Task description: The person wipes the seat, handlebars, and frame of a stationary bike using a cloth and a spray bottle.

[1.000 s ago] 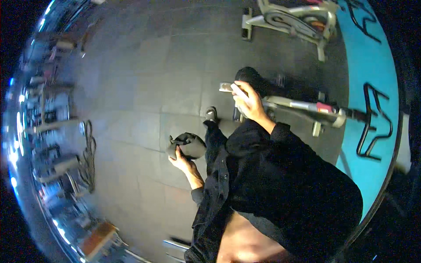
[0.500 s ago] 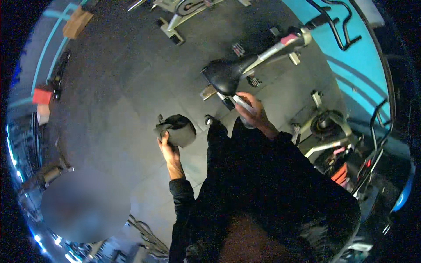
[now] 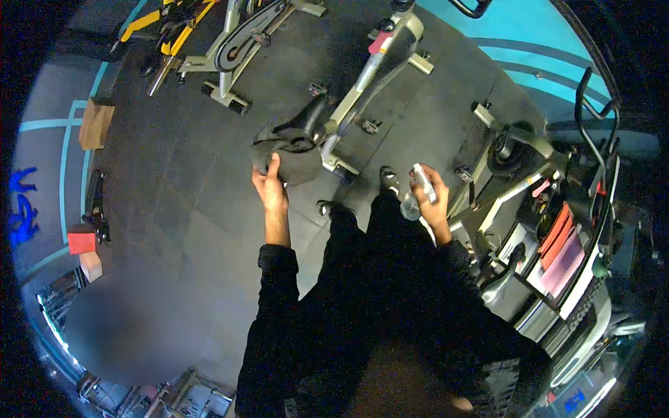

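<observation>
My left hand (image 3: 272,188) is closed on a dark grey cloth (image 3: 301,167), the thumb on top and the cloth hanging out to the right. The cloth overlaps the black saddle (image 3: 313,113) of an exercise bike (image 3: 359,80); whether it touches the saddle I cannot tell. My right hand (image 3: 435,198) grips a spray bottle (image 3: 410,207) with a white trigger head and a clear body, held over the floor right of that bike. Parts of the bottle are hidden by my fingers.
Another exercise bike (image 3: 240,52) stands at the far left, beside a yellow-framed machine (image 3: 174,35). To my right is a further bike (image 3: 516,150), with red and pink flat items (image 3: 561,240) near it. A wooden block (image 3: 96,125) stands by the left wall.
My left hand has carried the cloth up to the saddle. My right hand, earlier beside the saddle, is now away to its right with the spray bottle. The whole view has shifted.
</observation>
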Tool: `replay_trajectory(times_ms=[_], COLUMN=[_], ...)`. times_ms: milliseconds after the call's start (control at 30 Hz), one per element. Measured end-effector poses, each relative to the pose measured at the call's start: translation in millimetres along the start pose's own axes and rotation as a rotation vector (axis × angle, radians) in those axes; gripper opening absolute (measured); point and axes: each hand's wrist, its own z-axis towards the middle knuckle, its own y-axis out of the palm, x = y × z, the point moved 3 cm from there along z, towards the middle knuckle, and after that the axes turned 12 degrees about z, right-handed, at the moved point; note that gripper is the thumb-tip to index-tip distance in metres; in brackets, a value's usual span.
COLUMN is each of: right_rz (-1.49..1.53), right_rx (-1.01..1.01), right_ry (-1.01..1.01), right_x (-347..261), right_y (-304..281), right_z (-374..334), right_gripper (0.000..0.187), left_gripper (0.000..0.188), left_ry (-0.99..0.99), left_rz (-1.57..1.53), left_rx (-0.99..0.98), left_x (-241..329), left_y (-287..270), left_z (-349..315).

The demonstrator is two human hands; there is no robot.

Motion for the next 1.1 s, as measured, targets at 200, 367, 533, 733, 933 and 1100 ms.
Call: replay_trajectory(times_ms=[200, 367, 533, 733, 933, 1100], right_rz=[-0.040, -0.089, -0.118, -0.134, -0.008, 0.032], right_rx=[-0.035, 0.026, 0.117, 0.200, 0.242, 0.205], right_ry=[-0.033, -0.128, -0.148, -0.138, -0.077, -0.028], right_x=[17.9, 24.8, 24.1, 19.2, 18.5, 31.1], right_y=[-66.1, -129.8, -183.8, -220.6, -224.0, -214.5], right_z=[34.5, 66.1, 78.9, 87.5, 101.4, 117.2], right_gripper=[0.041, 0.040, 0.040, 0.043, 0.040, 0.040], left_gripper=[0.057, 0.046, 0.046, 0.049, 0.053, 0.056], left_ry=[0.172, 0.069, 0.124, 0.054, 0.132, 0.211], left_rz=[0.108, 0.046, 0.069, 0.110, 0.126, 0.095], left_rx=[0.070, 0.248, 0.254, 0.197, 0.108, 0.096], left_x=[-6.1, -46.7, -82.0, -116.6, -105.4, -89.6], left_y=[58.8, 72.5, 101.7, 148.6, 205.9, 231.8], left_z=[-39.5, -72.1, -90.5, -90.1, -45.3, 1.5])
